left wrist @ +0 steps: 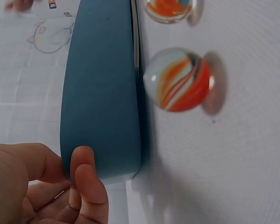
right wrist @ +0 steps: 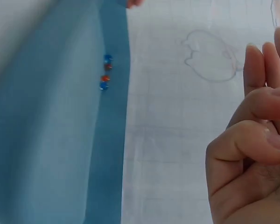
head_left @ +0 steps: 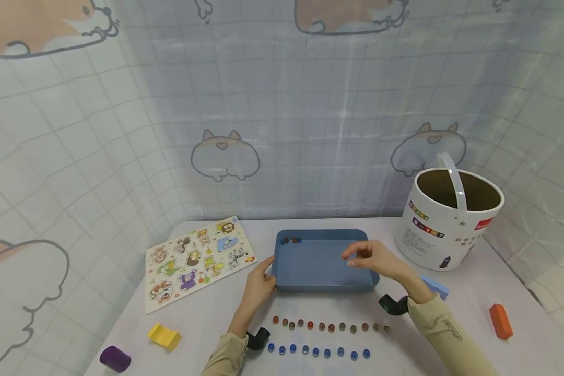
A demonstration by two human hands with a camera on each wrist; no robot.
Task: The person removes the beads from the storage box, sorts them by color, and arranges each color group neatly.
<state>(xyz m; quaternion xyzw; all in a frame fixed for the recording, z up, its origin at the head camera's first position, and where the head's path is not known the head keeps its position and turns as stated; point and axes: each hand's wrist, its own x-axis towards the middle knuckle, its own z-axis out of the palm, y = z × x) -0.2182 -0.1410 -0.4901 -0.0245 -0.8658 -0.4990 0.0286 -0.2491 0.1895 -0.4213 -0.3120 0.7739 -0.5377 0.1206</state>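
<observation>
A blue rectangular tray [head_left: 319, 287] stands on the white table, slightly tilted in neither direction that I can tell. My left hand [head_left: 259, 284] grips its left side near the front corner; the left wrist view shows fingertips [left wrist: 86, 161] against the tray's blue wall [left wrist: 100, 93]. Over the tray's right part hovers my right hand [head_left: 376, 258], fingers loosely bent, with nothing visible between them. Several small blue and reddish marbles [head_left: 294, 241] lie along the tray's back left edge. In front of the tray are a row of orange and brownish marbles [head_left: 331, 328] and a row of blue marbles [head_left: 327, 353].
An animal picture board [head_left: 199, 263] lies at the left. Nearby are a yellow block [head_left: 164, 337] and a purple cylinder [head_left: 115, 359]. On the right stand a white bucket [head_left: 423, 240] with a handle, a blue block [head_left: 435, 286] and an orange block [head_left: 500, 321]. A patterned curtain hangs behind.
</observation>
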